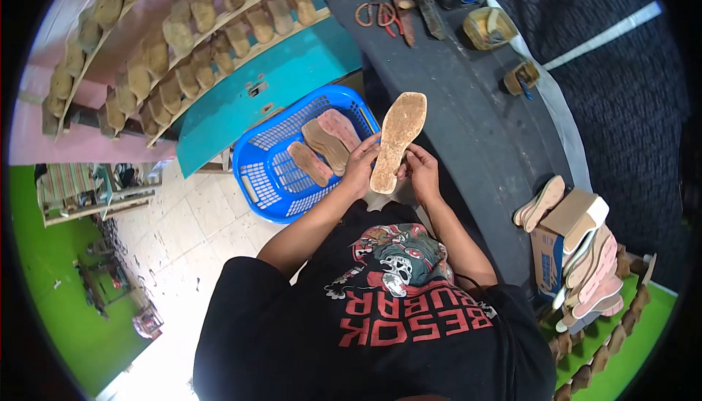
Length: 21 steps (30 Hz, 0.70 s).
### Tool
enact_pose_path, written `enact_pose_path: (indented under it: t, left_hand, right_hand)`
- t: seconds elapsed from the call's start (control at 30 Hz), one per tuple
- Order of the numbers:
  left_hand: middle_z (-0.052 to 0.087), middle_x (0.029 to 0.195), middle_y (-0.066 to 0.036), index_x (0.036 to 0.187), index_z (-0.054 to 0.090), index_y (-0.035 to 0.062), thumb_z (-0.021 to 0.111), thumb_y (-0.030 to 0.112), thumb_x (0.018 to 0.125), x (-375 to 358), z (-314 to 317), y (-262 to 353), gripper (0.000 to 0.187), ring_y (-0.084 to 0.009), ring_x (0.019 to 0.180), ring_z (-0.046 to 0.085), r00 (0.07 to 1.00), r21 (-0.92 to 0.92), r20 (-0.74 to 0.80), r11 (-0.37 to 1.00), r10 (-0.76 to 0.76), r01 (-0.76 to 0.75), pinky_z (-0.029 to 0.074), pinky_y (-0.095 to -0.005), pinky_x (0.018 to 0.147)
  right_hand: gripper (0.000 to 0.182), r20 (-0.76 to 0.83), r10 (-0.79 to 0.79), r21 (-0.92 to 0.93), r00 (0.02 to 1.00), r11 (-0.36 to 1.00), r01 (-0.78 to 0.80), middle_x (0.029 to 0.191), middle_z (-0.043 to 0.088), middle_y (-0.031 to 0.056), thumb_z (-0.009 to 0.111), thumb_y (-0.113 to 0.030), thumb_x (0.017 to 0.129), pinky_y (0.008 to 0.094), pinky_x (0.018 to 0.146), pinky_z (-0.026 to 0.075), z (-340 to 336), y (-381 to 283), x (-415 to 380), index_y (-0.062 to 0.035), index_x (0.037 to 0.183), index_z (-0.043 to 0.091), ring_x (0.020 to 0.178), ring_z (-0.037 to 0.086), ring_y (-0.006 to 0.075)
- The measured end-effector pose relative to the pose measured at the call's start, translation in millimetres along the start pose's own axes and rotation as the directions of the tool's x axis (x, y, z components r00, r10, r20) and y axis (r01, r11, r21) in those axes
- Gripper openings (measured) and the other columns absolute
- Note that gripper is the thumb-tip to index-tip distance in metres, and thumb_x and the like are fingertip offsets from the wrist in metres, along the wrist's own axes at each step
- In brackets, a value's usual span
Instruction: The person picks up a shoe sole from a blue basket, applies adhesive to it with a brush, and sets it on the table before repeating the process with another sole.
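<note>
Insole (399,135), brown, gripped at its edges by left hand (360,164) and right hand (423,173), basket (285,212) at nine o'clock, box (570,213) at four o'clock.

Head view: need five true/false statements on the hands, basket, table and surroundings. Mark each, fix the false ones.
1. The left hand and right hand both hold a tan sole. True.
2. The blue basket is bare inside. False: sole-shaped pieces lie in it.
3. Foot-shaped forms are lined up at the upper left. True.
4. The scissors lie on the floor. False: they lie on the dark table.
5. The black shirt is plain. False: it carries a printed design and lettering.
</note>
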State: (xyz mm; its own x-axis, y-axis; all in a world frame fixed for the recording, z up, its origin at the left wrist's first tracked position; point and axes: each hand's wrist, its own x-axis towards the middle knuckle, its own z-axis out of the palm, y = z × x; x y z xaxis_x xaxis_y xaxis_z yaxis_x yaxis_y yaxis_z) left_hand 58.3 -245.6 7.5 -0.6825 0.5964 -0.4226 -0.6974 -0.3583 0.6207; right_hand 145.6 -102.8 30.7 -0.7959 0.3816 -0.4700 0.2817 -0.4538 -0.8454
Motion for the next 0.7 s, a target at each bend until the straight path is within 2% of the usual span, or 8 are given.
enact_pose_path:
  t: [0.1,0.23,0.27,0.37,0.47,0.53,0.63,0.7]
  left_hand:
    - [0.066,0.128,-0.011,0.145,0.051,-0.0019,0.051,0.009,0.106,0.9,-27.6,-1.9,0.041,-0.0203,0.113,0.067,0.995,0.067,-0.045,0.994,0.093,-0.090,0.056,-0.0369,0.095]
    - [0.060,0.139,-0.012,0.149,0.048,0.0015,0.050,0.008,0.106,-6.9,-70.8,-16.1,0.043,-0.0210,0.127,0.060,0.975,0.033,-0.219,0.999,0.041,-0.034,0.053,-0.0414,0.103]
    - [0.060,0.139,-0.011,0.147,0.050,0.0030,0.050,0.007,0.105,-12.2,-77.9,-19.0,0.042,-0.0227,0.124,0.062,0.949,0.045,-0.314,0.999,0.025,-0.011,0.054,-0.0431,0.103]
    - [0.062,0.136,-0.010,0.145,0.052,0.0035,0.050,0.006,0.105,-17.0,-123.9,-37.6,0.040,-0.0240,0.122,0.064,0.897,-0.016,-0.443,1.000,-0.013,0.007,0.054,-0.0448,0.102]
    - [0.065,0.130,-0.008,0.145,0.052,0.0093,0.049,0.003,0.103,-24.6,-154.1,-43.9,0.042,-0.0233,0.119,0.065,0.831,-0.037,-0.556,0.999,-0.023,0.003,0.054,-0.0477,0.100]
    - [0.065,0.129,-0.008,0.146,0.052,0.0132,0.048,0.003,0.103,-27.6,-174.9,-48.2,0.044,-0.0223,0.116,0.065,0.797,-0.081,-0.602,0.997,-0.048,-0.002,0.054,-0.0477,0.098]
    - [0.065,0.129,-0.008,0.146,0.051,0.0131,0.046,0.004,0.103,-30.3,-216.7,-63.9,0.044,-0.0222,0.115,0.065,0.771,-0.185,-0.632,0.981,-0.077,-0.053,0.054,-0.0479,0.097]
    - [0.065,0.126,-0.008,0.147,0.049,0.0124,0.046,0.003,0.103,-31.3,-237.9,-74.6,0.045,-0.0221,0.113,0.065,0.678,-0.213,-0.725,0.976,-0.124,-0.049,0.055,-0.0476,0.094]
  right_hand:
    - [0.031,0.057,0.004,-0.056,0.998,0.998,0.000,0.086,0.068,0.0054,0.046,-0.008,0.107,0.0262,0.059,0.050,12.7,18.6,21.1,0.0049,0.132,0.061,0.063,0.061,0.0097]
    - [0.035,0.165,0.055,-0.161,0.985,0.987,-0.028,0.091,0.067,0.0038,0.046,-0.002,0.104,0.0257,0.061,0.051,27.8,49.0,45.6,0.0039,0.135,0.060,0.064,0.060,0.0088]
    - [0.036,0.212,0.080,-0.183,0.974,0.982,-0.041,0.090,0.066,0.0032,0.046,-0.002,0.103,0.0258,0.061,0.050,32.5,58.4,52.3,0.0037,0.135,0.059,0.064,0.059,0.0089]
    - [0.038,0.329,0.131,-0.261,0.935,0.964,-0.043,0.082,0.060,0.0009,0.047,0.002,0.099,0.0266,0.058,0.047,43.4,109.2,76.4,0.0014,0.136,0.058,0.061,0.055,0.0089]
    - [0.041,0.458,0.292,-0.246,0.840,0.949,-0.196,0.077,0.059,0.0022,0.048,0.002,0.099,0.0279,0.052,0.045,59.3,149.2,93.6,0.0003,0.140,0.052,0.057,0.054,0.0104]
    - [0.044,0.506,0.369,-0.291,0.779,0.924,-0.249,0.076,0.058,0.0032,0.048,0.002,0.099,0.0284,0.048,0.044,71.8,171.8,105.9,-0.0002,0.143,0.048,0.054,0.054,0.0114]
    - [0.044,0.531,0.406,-0.389,0.744,0.897,-0.211,0.076,0.059,0.0049,0.049,0.000,0.100,0.0291,0.045,0.042,89.4,207.6,118.2,-0.0007,0.144,0.047,0.052,0.054,0.0123]
    - [0.045,0.530,0.445,-0.446,0.722,0.870,-0.209,0.075,0.059,0.0059,0.051,-0.002,0.100,0.0285,0.046,0.043,102.8,227.1,121.1,-0.0006,0.145,0.047,0.053,0.055,0.0124]
